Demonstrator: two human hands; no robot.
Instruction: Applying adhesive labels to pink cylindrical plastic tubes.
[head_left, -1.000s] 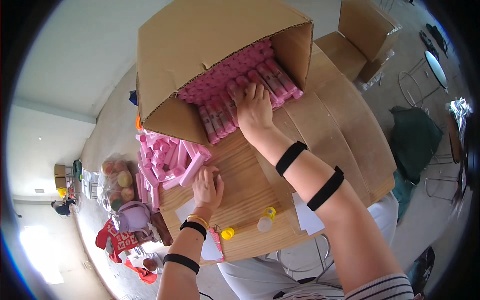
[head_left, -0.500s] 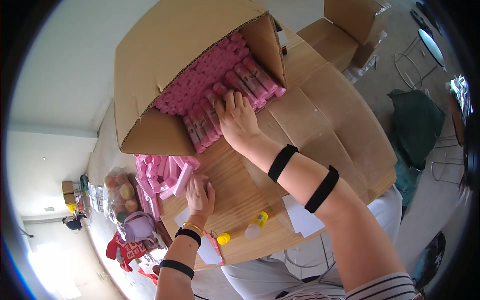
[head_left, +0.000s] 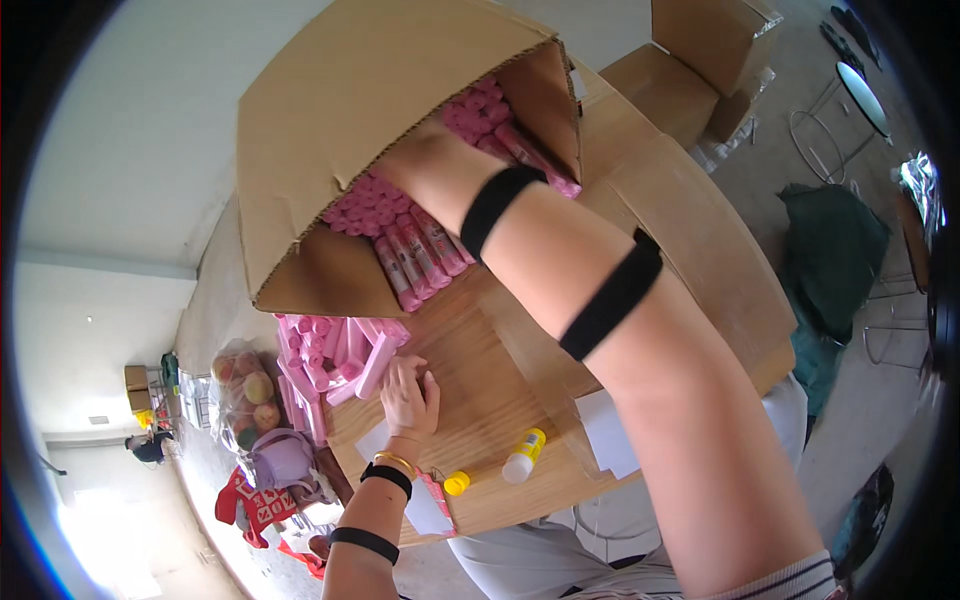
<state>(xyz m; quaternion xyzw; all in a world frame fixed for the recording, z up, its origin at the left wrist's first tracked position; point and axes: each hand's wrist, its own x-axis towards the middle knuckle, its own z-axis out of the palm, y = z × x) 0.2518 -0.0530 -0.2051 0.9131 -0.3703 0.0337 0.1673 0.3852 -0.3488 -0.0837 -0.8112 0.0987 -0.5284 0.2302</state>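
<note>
My right hand (head_left: 418, 152) reaches deep into a large open cardboard box (head_left: 350, 95) lying on its side. The box's upper panel and motion blur hide its fingers. Packed inside are many slim pink rolls (head_left: 370, 205), with a front row of labelled pink rolls (head_left: 420, 255) standing along the opening. My left hand (head_left: 405, 402) rests on the wooden table, thumb apart and fingers loosely bent, holding nothing visible. Just beyond its fingertips lies a loose heap of pink rolls (head_left: 340, 355) below the box.
On the table's near side are a yellow-and-white glue stick (head_left: 525, 456), its yellow cap (head_left: 457, 484) and white paper (head_left: 606, 434). A flattened cardboard flap (head_left: 690, 240) covers the right. Fruit in a plastic bag (head_left: 245, 390) and a lilac bag (head_left: 282, 460) stand at left.
My right hand has moved from the front row of rolls up and farther into the box, its forearm now crossing the opening. My left hand stays by the loose heap.
</note>
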